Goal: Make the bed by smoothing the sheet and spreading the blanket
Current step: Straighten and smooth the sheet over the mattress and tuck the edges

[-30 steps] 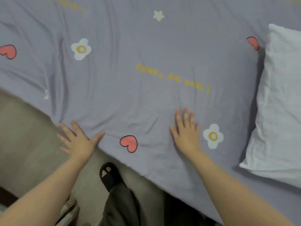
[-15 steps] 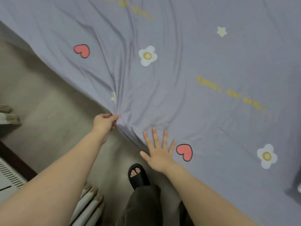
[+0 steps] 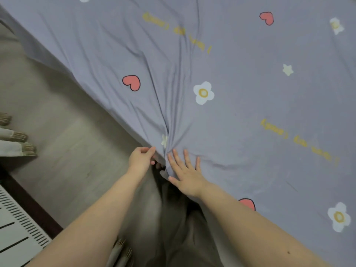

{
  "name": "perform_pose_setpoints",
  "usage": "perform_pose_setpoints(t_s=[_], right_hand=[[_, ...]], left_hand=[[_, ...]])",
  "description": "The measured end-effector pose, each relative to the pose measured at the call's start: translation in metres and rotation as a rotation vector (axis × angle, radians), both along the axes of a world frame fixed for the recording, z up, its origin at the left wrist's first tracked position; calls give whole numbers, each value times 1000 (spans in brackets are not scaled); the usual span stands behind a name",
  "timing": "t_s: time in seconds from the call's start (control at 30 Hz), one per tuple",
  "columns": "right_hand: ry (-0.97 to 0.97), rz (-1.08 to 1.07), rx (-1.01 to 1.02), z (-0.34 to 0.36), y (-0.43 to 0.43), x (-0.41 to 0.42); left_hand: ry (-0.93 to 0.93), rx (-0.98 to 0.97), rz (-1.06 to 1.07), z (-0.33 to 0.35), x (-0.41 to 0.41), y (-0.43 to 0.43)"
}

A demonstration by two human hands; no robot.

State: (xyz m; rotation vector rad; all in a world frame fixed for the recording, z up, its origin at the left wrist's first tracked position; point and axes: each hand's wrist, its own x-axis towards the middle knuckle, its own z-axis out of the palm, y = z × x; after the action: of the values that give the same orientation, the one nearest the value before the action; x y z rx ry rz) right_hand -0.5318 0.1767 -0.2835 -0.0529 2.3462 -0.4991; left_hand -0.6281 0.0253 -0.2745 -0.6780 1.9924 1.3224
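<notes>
I am pinching the near edge of the lilac sheet (image 3: pixel 250 54) with my left hand (image 3: pixel 141 158), thumb and curled fingers clamped on a gathered fold where the cloth is dropping over the side of the bed. My right hand (image 3: pixel 187 175) is lying flat just beside it, fingers straight and spread apart, pressing on the sheet at the same edge and gripping nothing. Long creases are fanning out from the pinched spot toward the far side, running between a pink heart (image 3: pixel 131 82) and a white flower (image 3: pixel 203 92) printed on the cloth. A small pale flower print (image 3: pixel 164 140) is sitting half folded into the gather, just above my fingers. The sheet is covering the whole bed surface in view, hanging over its near edge onto the grey floor (image 3: pixel 67 141) side. My trousers (image 3: pixel 173 228) are showing below my hands. A white slatted panel (image 3: pixel 17 228) is lying at the lower left, and fringed cloth ends (image 3: pixel 19 149) are poking in from the left.
</notes>
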Motion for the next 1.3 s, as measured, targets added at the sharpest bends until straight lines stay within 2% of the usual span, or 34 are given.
perform_pose_setpoints(t_s=[0.13, 0.3, 0.43, 0.5, 0.57, 0.63, 0.77, 0.83, 0.9, 1.0, 1.07, 1.13, 1.23, 1.3], right_hand=[[86, 177, -28, -2, -16, -38], [163, 123, -116, -4, -31, -75], [305, -120, -97, 9, -44, -111], [226, -334, 10, 16, -55, -133], [123, -358, 148, 19, -63, -151], [113, -251, 157, 24, -75, -164], [136, -87, -10, 33, -107, -177], [66, -93, -151, 34, -119, -182], [-39, -173, -300, 34, -123, -188], [6, -339, -312, 31, -115, -206], [106, -445, -231, 30, -106, -223], [167, -559, -152, 26, -97, -240], [105, -782, -116, 20, -95, -267], [57, -850, -136, 15, -105, -289]], left_hand=[[45, -33, -14, -5, -46, -9], [66, -251, -163, -15, -111, -27], [37, -476, -534, -8, -146, -41], [41, -550, -684, 2, -154, -50], [59, -550, -726, 11, -156, -60], [29, -516, -678, 15, -155, -73], [-22, -569, -536, 20, -149, -112], [15, -586, -491, 22, -151, -127], [37, -575, -505, 18, -159, -139], [-126, -446, -576, 4, -184, -150], [-172, -375, -481, -6, -207, -157], [-132, -296, -301, -12, -236, -163], [-134, -41, -102, -17, -283, -164], [-129, 16, -150, -22, -313, -164]])
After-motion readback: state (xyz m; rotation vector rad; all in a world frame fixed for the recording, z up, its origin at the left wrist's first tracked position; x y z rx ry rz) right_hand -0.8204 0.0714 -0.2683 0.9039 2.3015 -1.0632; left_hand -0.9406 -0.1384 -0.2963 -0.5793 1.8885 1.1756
